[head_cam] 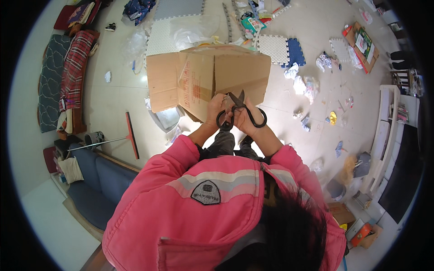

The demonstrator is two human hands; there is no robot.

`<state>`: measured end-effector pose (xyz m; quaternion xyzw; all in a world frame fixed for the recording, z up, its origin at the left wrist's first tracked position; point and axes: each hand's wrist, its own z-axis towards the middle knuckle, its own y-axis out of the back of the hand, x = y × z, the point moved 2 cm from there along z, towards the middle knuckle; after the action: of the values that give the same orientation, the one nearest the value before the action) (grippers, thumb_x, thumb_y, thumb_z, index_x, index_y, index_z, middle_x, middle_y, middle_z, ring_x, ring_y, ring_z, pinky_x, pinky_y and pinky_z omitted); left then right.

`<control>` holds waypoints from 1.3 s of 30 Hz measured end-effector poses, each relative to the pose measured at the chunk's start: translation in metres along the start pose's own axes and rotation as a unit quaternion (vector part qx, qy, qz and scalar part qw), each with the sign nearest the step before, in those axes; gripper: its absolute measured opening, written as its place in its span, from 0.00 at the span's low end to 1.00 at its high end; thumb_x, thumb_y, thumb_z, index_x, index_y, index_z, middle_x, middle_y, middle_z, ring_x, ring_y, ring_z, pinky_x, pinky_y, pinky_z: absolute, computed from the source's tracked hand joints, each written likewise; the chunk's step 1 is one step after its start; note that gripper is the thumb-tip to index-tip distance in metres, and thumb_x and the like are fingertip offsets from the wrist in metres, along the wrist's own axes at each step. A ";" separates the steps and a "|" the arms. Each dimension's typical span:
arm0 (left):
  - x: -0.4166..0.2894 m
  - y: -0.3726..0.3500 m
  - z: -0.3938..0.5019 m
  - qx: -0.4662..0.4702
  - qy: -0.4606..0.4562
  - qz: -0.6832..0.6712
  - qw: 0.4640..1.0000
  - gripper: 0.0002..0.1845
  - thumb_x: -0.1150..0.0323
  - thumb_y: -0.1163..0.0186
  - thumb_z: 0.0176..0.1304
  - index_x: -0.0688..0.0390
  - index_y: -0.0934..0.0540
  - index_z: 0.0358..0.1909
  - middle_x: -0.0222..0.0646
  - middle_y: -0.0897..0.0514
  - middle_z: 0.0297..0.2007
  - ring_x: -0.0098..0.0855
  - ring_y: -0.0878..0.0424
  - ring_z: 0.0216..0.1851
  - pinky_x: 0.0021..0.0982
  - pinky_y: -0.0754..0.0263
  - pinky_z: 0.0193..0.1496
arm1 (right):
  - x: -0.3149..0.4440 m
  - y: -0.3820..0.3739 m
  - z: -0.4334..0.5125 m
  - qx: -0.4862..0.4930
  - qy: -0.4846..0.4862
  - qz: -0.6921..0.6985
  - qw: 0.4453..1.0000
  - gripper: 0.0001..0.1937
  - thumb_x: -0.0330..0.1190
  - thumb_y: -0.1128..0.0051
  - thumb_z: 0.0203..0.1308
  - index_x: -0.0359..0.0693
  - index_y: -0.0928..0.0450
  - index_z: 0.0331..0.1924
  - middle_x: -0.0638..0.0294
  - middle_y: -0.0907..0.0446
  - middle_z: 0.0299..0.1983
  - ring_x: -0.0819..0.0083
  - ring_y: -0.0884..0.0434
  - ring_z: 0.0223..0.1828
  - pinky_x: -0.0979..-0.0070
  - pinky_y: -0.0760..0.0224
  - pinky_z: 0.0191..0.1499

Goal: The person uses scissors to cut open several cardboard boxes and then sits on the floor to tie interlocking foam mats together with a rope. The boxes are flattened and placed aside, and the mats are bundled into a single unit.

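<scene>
A large cardboard box (196,78) stands right in front of me, its flaps spread. Printed symbols and a band of tape (203,93) show on its side. My right hand (245,120) holds black-handled scissors (238,101), with fingers in the handle loops. The two blades are spread apart and point away from me, over the box's near side. Beside them is my left hand (214,107), its fingers curled near the blades. A see-through strip seems to lie at those fingers; whether they grip it is unclear.
A floor squeegee (130,135) leans by a bucket (94,139) and a blue sofa (101,176) at left. Foam mats (273,49), crumpled paper (298,84) and plastic bags (311,88) litter the floor. A white TV cabinet (381,135) runs along the right.
</scene>
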<state>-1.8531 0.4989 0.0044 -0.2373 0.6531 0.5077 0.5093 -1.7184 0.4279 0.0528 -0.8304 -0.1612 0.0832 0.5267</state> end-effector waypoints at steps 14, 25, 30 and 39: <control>-0.073 -0.035 -0.023 -0.077 0.007 0.066 0.995 0.05 0.75 0.42 0.60 0.62 0.21 0.37 0.42 0.18 0.31 0.39 0.18 0.33 0.33 0.25 0.37 | 0.045 0.026 -0.087 -0.090 -0.019 -0.111 0.989 0.33 0.63 0.57 0.63 0.35 0.27 0.39 0.62 0.28 0.28 0.79 0.31 0.20 0.84 0.42 0.19; -0.076 -0.003 -0.023 0.012 0.149 -0.113 0.982 0.07 0.73 0.41 0.61 0.60 0.21 0.42 0.26 0.20 0.30 0.21 0.24 0.31 0.24 0.28 0.33 | 0.146 0.059 -0.248 -0.125 0.077 -0.333 0.932 0.28 0.57 0.57 0.67 0.38 0.27 0.49 0.62 0.23 0.27 0.74 0.24 0.23 0.76 0.27 0.26; -0.073 0.035 -0.035 0.011 0.146 -0.179 0.973 0.06 0.74 0.42 0.61 0.63 0.22 0.39 0.29 0.19 0.33 0.21 0.24 0.35 0.22 0.29 0.39 | 0.166 0.092 -0.298 -0.305 0.208 -0.449 0.814 0.23 0.49 0.46 0.65 0.38 0.26 0.51 0.62 0.22 0.32 0.75 0.23 0.28 0.76 0.26 0.34; -0.062 0.136 -0.019 0.016 0.203 -0.325 0.924 0.06 0.75 0.44 0.53 0.65 0.22 0.32 0.32 0.19 0.29 0.26 0.21 0.33 0.25 0.26 0.39 | 0.166 0.058 -0.343 -0.300 0.395 -0.834 0.242 0.30 0.36 0.23 0.31 0.43 0.24 0.44 0.56 0.28 0.38 0.56 0.29 0.43 0.62 0.36 0.45</control>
<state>-1.9513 0.5193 0.1172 -0.5258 0.6378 0.2449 0.5067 -1.4474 0.1734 0.1536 -0.2572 -0.5488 -0.7953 0.0116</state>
